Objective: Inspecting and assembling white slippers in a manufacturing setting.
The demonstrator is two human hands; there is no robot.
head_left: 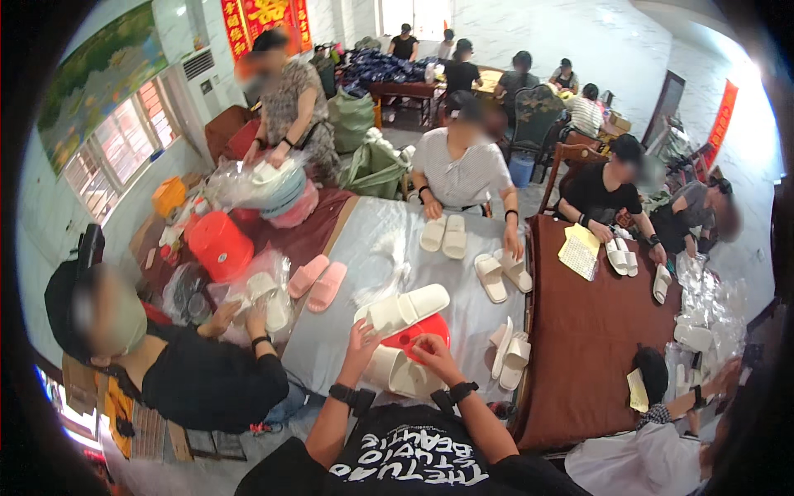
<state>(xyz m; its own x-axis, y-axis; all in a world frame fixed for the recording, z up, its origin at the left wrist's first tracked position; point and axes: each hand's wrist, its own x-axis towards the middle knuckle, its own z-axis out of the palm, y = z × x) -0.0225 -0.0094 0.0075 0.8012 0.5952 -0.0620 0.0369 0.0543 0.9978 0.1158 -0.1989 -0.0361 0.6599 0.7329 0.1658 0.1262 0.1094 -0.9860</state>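
- A white slipper (407,309) is pinched at its left end by the grip of the left hand (361,342), above the desk (331,351).
- The right hand (436,357) is held at a red stool (437,329), fingers curled; whether anything is pinched cannot be told.
- More white footwear (387,367) is seen below the hands, unwrapped.
- Pairing seems largely done: a pink pair (318,283) and white pairs (443,236) are laid out.
- Bagging seems largely left; some slippers are wrapped in a clear bag (275,269) at left.

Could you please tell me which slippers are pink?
The pair at the left edge of the grey table cover; the other clearly visible slippers are whitish.
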